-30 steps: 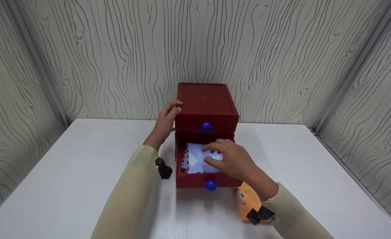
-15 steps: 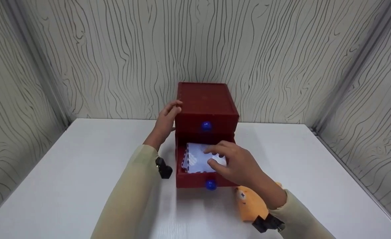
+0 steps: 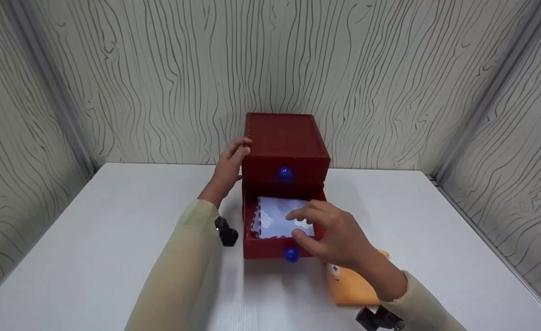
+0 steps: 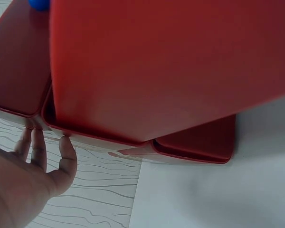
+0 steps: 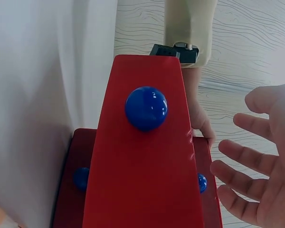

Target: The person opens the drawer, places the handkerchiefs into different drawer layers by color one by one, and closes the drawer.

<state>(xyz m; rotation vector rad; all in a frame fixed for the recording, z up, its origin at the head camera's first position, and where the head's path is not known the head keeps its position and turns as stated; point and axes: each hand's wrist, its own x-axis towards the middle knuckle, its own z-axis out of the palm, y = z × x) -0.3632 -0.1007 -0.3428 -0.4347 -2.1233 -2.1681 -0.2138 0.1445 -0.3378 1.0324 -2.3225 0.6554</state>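
A dark red cabinet (image 3: pixel 281 135) with blue knobs stands near the back wall, its middle drawer (image 3: pixel 263 249) pulled out. Inside that drawer lies a pale folded cloth (image 3: pixel 275 218) with a dark checked edge. My left hand (image 3: pixel 228 168) rests against the cabinet's left side; in the left wrist view its fingertips (image 4: pixel 66 142) touch the red side. Over the drawer's right front corner hovers my right hand (image 3: pixel 337 232), fingers spread and slightly bent, holding nothing. It covers part of the drawer's right side. In the right wrist view, the drawer's blue knob (image 5: pixel 146 108) faces the camera.
An orange soft item (image 3: pixel 353 287) with a printed face lies on the white table (image 3: pixel 137 220), partly under my right forearm. Wood-grain patterned panels (image 3: pixel 183 82) enclose the table at the back and sides.
My right hand has drawn back towards the right and front, uncovering more of the cloth. The left hand stays against the cabinet, and the drawer has not moved.
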